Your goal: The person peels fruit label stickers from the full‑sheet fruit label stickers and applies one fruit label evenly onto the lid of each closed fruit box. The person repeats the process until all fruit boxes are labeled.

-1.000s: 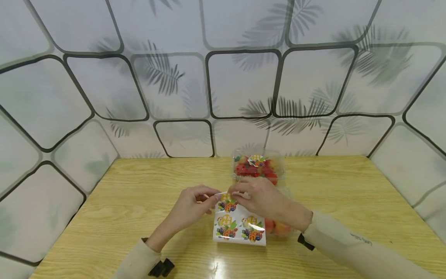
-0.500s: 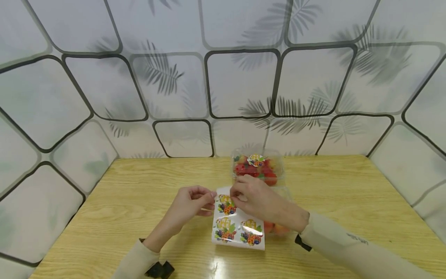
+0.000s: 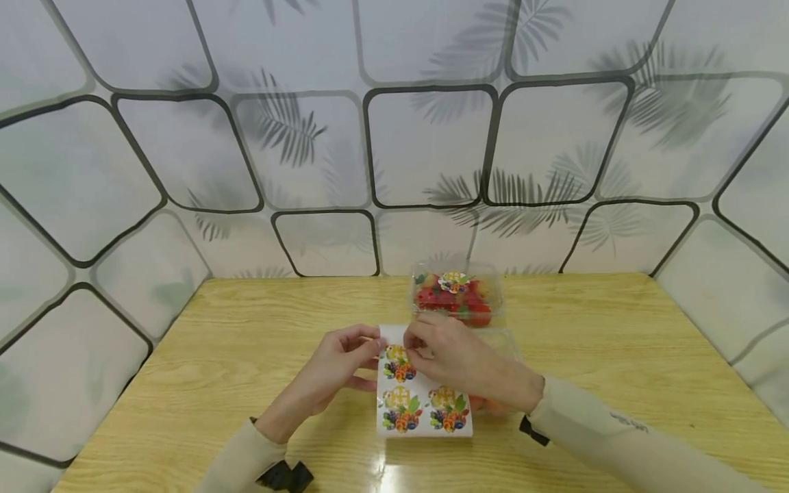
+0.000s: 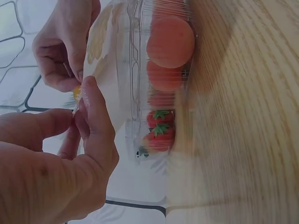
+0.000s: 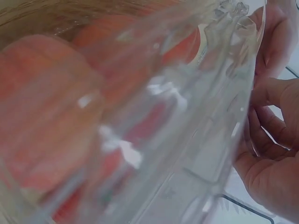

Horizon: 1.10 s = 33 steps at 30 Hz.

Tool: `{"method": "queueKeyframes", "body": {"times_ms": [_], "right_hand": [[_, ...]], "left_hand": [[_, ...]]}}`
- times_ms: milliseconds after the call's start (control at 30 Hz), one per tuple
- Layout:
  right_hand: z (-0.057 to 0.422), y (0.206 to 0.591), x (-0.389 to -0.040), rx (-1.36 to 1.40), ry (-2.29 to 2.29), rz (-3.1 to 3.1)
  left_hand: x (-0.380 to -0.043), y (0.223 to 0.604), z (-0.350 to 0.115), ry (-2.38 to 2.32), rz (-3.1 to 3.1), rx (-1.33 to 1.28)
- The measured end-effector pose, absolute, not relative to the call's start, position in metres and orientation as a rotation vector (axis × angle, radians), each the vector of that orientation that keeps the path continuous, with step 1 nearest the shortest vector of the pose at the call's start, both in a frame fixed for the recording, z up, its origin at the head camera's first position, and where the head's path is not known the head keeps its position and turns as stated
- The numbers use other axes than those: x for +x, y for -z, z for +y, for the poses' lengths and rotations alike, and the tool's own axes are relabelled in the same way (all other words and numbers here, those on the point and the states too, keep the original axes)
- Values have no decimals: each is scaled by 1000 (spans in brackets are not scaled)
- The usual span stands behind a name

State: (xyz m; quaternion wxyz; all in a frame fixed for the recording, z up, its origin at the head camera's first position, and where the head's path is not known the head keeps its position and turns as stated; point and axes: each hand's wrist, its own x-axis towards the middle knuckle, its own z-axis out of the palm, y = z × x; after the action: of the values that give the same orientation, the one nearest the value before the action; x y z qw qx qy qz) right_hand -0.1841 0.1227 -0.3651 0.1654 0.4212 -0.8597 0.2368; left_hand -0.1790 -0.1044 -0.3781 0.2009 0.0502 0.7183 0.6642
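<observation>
A white sheet of round fruit stickers (image 3: pixel 425 423) is held over a clear plastic box of peaches (image 3: pixel 493 406). My left hand (image 3: pixel 337 366) pinches the sheet's left edge near the top between thumb and fingers. The curled fingertips of my right hand (image 3: pixel 459 352) pinch at the right edge of the upper left sticker (image 3: pixel 397 366). In the left wrist view both hands' fingertips meet close together at the sheet's edge, by a yellow bit of the sticker (image 4: pixel 77 92). The peaches (image 4: pixel 170 42) show through the box wall there. The right wrist view shows the box large and blurred in front.
Behind the peach box stands a second clear box of strawberries (image 3: pixel 456 301), with a fruit sticker (image 3: pixel 454 282) on its lid. Both stand on a wooden table (image 3: pixel 277 308). A patterned wall covering (image 3: pixel 320 150) encloses the table's back and sides.
The sheet's top edge, bent over a second ago, now stands up flatter and shows a blank white strip. My right hand has shifted slightly; both boxes have stayed put.
</observation>
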Motion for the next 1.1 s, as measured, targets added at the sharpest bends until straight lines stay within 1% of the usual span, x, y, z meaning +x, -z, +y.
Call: {"method": "queueKeyframes", "body": {"times_ms": [667,1100], "right_hand": [[120,363,-177,1111,-771,-2599],[123,365,-175,1139,-793,-2583]], "left_hand": [[-183,383,-102,-1858,1964,89],[-184,383,-102,-1842,1979,81]]}}
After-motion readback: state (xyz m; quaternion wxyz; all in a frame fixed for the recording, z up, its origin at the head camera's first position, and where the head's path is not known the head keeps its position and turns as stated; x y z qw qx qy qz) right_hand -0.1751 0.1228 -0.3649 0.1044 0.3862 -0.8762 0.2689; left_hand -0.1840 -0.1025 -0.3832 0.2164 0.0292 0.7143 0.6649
